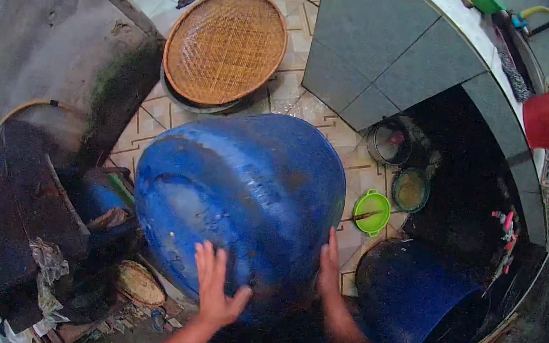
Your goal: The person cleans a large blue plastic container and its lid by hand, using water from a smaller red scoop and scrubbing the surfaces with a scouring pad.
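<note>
A large blue plastic drum [273, 182] lies tilted in front of me, its surface scuffed and stained with dark marks. My left hand [216, 284] is spread, palm down, over the drum's near left end; whether all of it touches is not plain. Along the drum's right edge, my right hand [329, 263] is laid flat with straight fingers. Neither hand is closed around anything. The drum's lower part fades into shadow between my forearms.
Beyond the drum, a round woven bamboo tray [226, 49] rests on a basin over the tiled floor [286, 89]. At right are a green plastic strainer [372, 214], another blue drum [405, 290] and a red dipper [547, 123]. Dark clutter [25, 221] crowds the left.
</note>
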Demonstrator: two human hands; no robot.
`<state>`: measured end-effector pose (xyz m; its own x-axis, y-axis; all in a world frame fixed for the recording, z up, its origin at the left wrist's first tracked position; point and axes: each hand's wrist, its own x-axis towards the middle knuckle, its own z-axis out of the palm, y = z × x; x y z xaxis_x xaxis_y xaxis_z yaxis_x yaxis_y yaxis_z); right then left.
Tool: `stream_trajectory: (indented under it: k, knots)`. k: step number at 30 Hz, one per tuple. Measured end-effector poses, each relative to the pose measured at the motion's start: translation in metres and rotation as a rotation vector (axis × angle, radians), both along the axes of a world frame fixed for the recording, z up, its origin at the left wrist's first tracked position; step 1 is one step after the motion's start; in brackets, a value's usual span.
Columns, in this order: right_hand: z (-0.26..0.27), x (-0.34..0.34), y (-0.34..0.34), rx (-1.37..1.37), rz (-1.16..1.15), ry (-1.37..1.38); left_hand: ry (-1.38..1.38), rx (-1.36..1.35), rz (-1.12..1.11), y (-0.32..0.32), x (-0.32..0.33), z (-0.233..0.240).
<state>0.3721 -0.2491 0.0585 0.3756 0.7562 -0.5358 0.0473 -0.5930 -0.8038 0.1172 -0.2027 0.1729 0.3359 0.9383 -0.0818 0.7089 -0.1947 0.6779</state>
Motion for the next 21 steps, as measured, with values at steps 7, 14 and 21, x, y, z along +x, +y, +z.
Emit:
stream_trajectory:
  k: [7, 14, 21]
  knots:
    - [-0.045, 0.083, 0.031, 0.047, -0.411, 0.694, 0.431, -0.248, 0.674, 0.041, -0.070, -0.086]
    - [-0.083, 0.136, 0.063, -0.095, -0.356, 0.673, 0.202, -0.136, 0.460, 0.043, -0.058, -0.131]
    - [-0.088, 0.135, 0.059, -0.027, -0.571, 0.702, 0.044, -0.136, 0.385, 0.067, -0.058, -0.133]
